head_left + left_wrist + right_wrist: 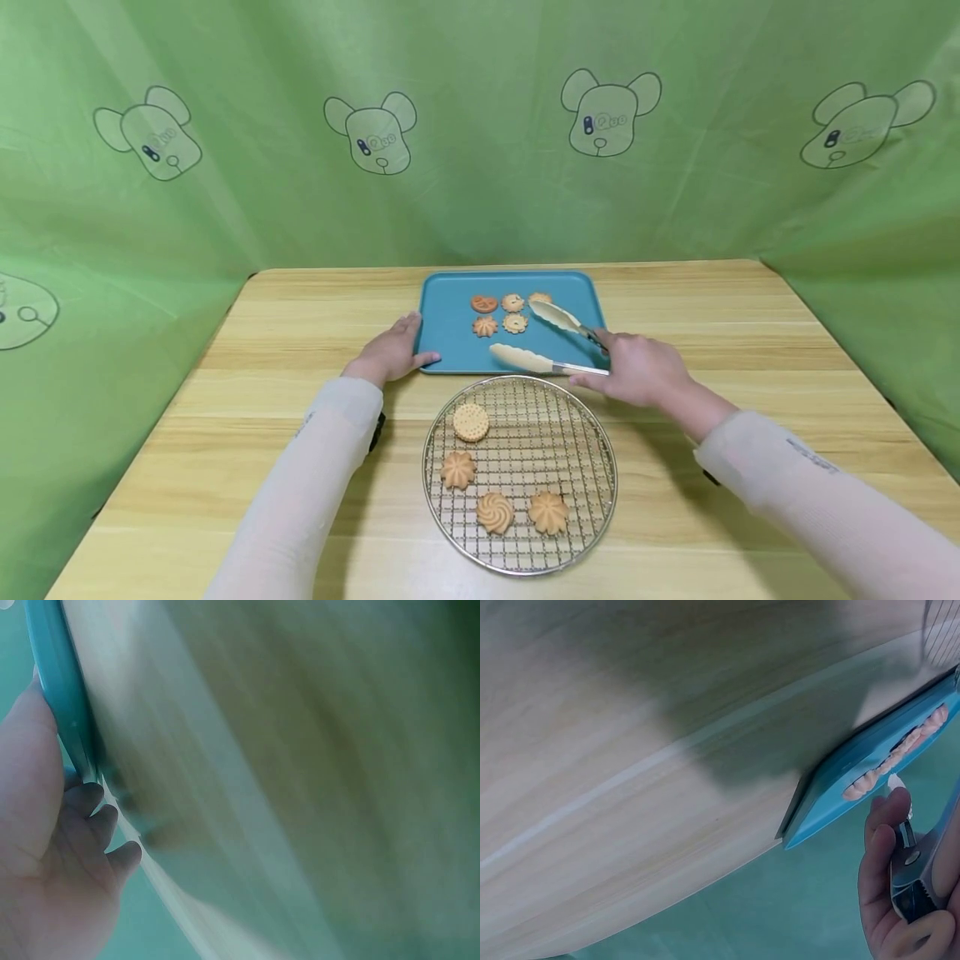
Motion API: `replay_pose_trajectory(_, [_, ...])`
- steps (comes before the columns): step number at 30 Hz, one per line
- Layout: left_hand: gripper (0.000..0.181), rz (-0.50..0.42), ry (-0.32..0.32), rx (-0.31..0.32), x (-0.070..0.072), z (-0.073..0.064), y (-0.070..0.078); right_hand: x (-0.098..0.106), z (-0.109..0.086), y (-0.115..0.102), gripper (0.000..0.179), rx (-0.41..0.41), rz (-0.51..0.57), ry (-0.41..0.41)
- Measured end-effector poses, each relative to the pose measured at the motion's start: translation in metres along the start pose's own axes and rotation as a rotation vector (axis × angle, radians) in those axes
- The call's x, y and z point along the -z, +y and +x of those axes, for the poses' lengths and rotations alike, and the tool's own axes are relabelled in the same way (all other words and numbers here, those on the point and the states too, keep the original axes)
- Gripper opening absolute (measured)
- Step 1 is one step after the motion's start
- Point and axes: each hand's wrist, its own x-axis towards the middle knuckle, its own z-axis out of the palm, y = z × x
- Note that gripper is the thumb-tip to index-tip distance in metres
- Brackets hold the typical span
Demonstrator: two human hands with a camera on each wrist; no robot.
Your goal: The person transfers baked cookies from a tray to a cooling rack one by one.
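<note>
My right hand (641, 367) grips metal tongs (581, 369) with cream scalloped tips; the tongs' arms stand wide apart over the blue tray (450, 350). The upper tip overlaps a cookie (540, 297) at the back of the cluster, partly hiding it. Beside it lie several more cookies, among them a browner one (483, 304), a flower-shaped one (484, 326) and a ring-shaped one (515, 323). My left hand (390, 350) rests at the tray's front left corner, thumb at the front rim and fingers along the left side. In the left wrist view its thumb touches the tray wall (67, 697).
A round wire rack (555, 450) sits on the wooden table (262, 375) in front of the tray. It bears several cookies, including a round dotted one (471, 422) and a swirled one (495, 512). A green curtain (480, 208) hangs behind the table and at its sides.
</note>
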Motion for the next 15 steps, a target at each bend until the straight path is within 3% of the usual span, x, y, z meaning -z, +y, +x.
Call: replay_pose_trajectory(15, [0.091, 0.007, 0.003, -0.004, 0.0, 0.001, -0.001, -0.002, 0.013, 0.001, 0.097, -0.057, -0.023, -0.056])
